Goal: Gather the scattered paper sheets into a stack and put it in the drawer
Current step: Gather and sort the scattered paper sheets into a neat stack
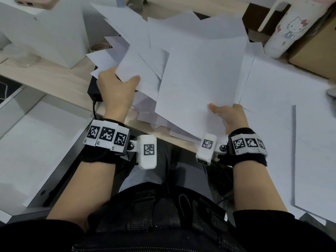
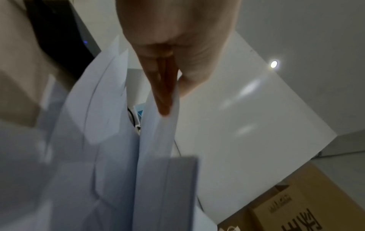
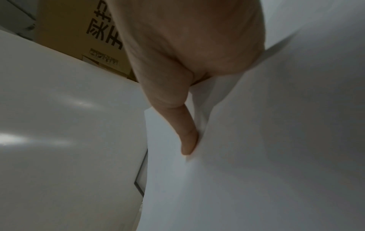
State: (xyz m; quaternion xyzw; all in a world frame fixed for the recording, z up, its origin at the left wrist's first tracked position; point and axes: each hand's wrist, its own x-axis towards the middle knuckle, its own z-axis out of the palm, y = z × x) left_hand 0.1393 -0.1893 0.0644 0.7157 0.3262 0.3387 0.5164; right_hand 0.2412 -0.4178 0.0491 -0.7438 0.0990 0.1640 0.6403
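I have the loose bundle of paper sheets [image 1: 190, 70] up off the desk [image 1: 54, 82], held between both hands in front of my chest. My left hand [image 1: 116, 88] grips the near left corner of the bundle: thumb on top, the other fingers [image 2: 164, 87] underneath, pressed flat and close together against the paper. My right hand [image 1: 229, 115] pinches the near edge on the right, thumb lying on the top sheet, while one finger [image 3: 187, 132] of that hand backs the sheet from below.

The sheets fan away from me, their long sides running roughly forward from my fingers, corners sticking out at many angles on the far and left side. So both grips sit on the near edge, with all the loose ends beyond them. I judge that squaring up calls for the far ends to drop and the bundle to be tapped on an edge; the left side is the more ragged, so my left hand has more to gather in.

More sheets [image 1: 291, 106] lie flat on the desk just right of my right hand, which is the nearer one to them. They are not yet in the bundle. I cannot pick out the drawer with any certainty. A white tumbler [image 1: 283, 30] stands at the far right.
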